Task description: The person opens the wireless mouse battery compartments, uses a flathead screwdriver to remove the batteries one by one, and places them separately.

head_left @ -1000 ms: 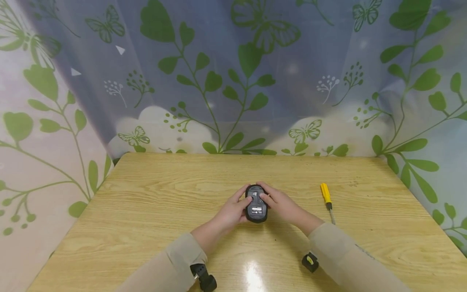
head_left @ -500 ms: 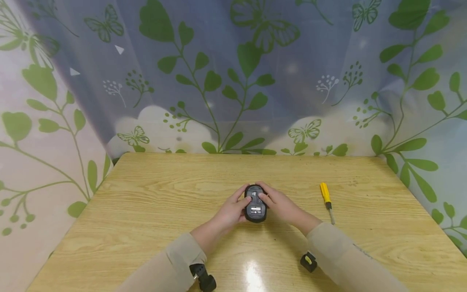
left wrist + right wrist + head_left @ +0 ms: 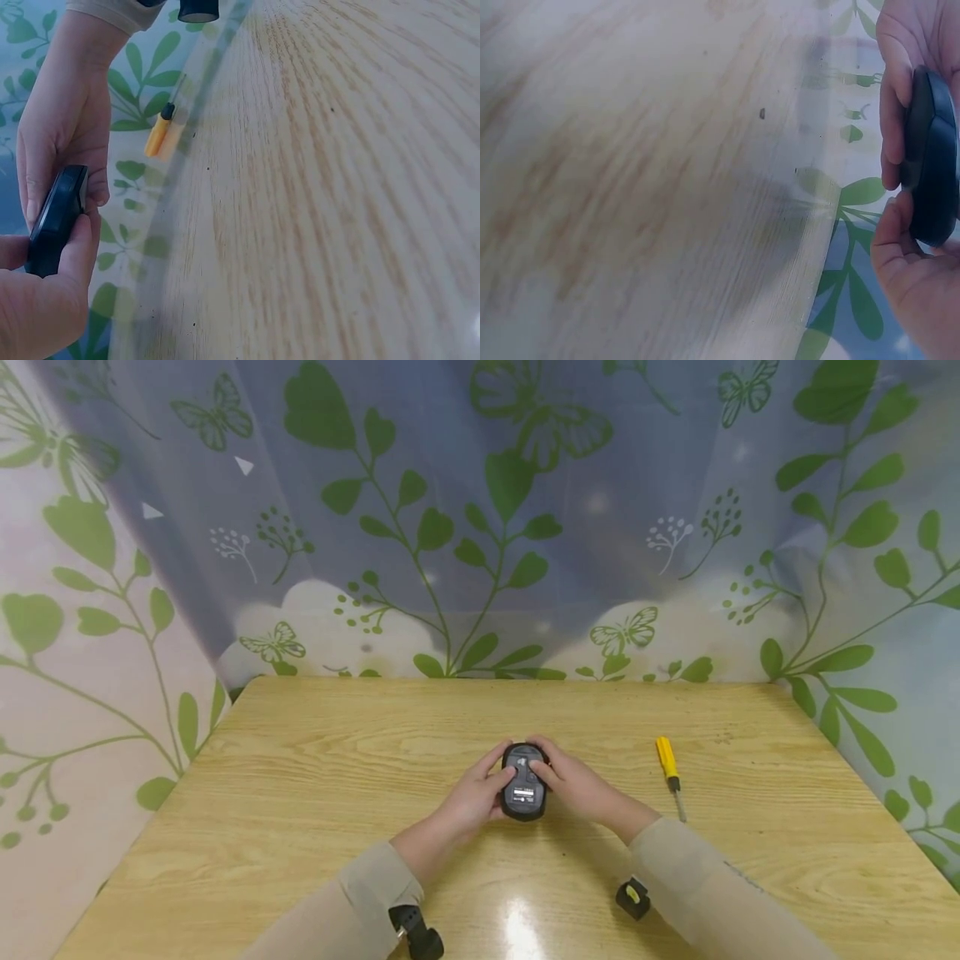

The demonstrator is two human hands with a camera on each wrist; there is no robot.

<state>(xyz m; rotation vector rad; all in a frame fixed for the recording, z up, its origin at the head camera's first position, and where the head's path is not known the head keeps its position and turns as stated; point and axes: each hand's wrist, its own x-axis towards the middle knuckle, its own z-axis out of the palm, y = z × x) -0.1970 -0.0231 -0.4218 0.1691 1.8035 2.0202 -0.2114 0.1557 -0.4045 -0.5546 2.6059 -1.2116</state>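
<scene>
1. Black computer mouse (image 3: 523, 783), one: lay underside up between both hands, middle of the scene, seemingly raised off the tabletop (image 3: 360, 735)
2. Left grip (image 3: 467, 795): bare hand, held the mouse's left side, thumb pressed to the underside
3. Right grip (image 3: 573, 782): bare hand, held the right side likewise, thumb on the underside
4. Screwdriver (image 3: 667, 762), yellow-handled: lay to the right, well apart from the mouse, unheld
5. Progress, as judged: early stage; mouse was already underside up and in hand; base looked whole, no detached part was visible; screwdriver was not yet taken up
6. Views compared: only the head view showed the white label (image 3: 523, 792); left wrist showed the mouse edge-on, plus the screwdriver; right wrist showed its dark side, without the screwdriver
</scene>
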